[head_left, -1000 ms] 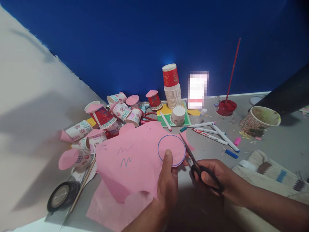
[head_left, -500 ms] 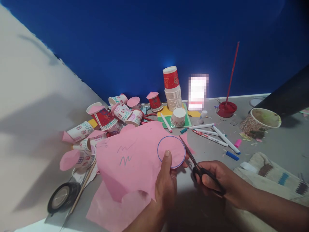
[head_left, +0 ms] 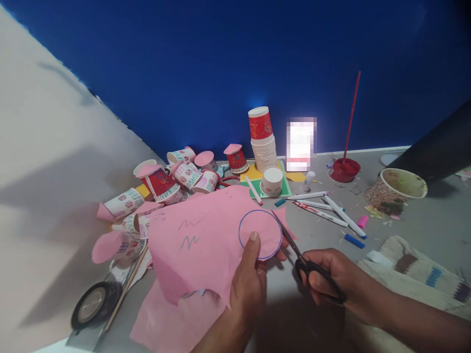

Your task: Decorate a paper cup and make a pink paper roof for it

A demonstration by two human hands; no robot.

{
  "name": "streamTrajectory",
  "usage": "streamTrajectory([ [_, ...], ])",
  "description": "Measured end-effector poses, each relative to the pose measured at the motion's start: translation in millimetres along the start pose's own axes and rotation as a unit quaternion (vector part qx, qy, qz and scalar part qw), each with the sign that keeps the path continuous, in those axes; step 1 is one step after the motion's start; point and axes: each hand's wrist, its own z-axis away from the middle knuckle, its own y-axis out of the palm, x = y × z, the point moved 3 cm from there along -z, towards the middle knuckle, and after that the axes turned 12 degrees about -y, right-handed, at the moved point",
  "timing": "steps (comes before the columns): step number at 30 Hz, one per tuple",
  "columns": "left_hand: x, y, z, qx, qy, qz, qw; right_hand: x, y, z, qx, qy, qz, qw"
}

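My left hand (head_left: pixel 248 284) holds up a sheet of pink paper (head_left: pixel 198 245), thumb pressed just below a circle drawn in blue (head_left: pixel 260 234) at its right edge. My right hand (head_left: pixel 329 277) grips black-handled scissors (head_left: pixel 300 257), whose blades run along the right side of the circle. A second pink sheet (head_left: pixel 172 326) lies flat on the grey table beneath.
Several decorated paper cups (head_left: pixel 162 184) lie heaped at the left, a stack of cups (head_left: pixel 262 139) stands at the back. Markers (head_left: pixel 331 206) lie right of centre, beside a red paint dish with brush (head_left: pixel 345 169), a large paper cup (head_left: pixel 395 189), a tape roll (head_left: pixel 91 304) and cloth (head_left: pixel 415 267).
Both hands, the pink sheet and the scissors have kept the same hold; the view has shifted slightly so everything sits a little lower in the frame.
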Motion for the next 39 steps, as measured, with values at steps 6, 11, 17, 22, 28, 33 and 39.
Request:
streamTrajectory([
  [6, -3, 0.1, 0, 0.007, -0.019, 0.006, 1.000, 6, 3, -1, -0.009, 0.003, -0.004, 1.000],
  [11, -3, -1.5, -5, 0.028, -0.041, 0.056, 0.997, 3, 2, 0, -0.010, 0.010, -0.011, 1.000],
  [17, -7, -3.0, -4, 0.016, -0.054, 0.050, 0.997, -2, 1, 0, 0.000, 0.005, -0.009, 1.000],
  [22, -16, 0.3, -3, 0.024, -0.033, 0.054, 0.998, -2, 0, -1, 0.009, -0.001, -0.009, 1.000],
  [28, -18, -1.5, -4, 0.028, -0.045, 0.055, 0.997, 5, 2, -1, 0.005, 0.003, 0.003, 1.000],
  [33, -18, -3.4, -2, 0.036, -0.042, 0.042, 0.998, 0, 2, -1, 0.010, -0.004, -0.004, 1.000],
  [39, -18, -8.0, -1, 0.065, -0.050, 0.025, 0.996, -4, -1, 1, 0.018, -0.008, 0.007, 1.000],
])
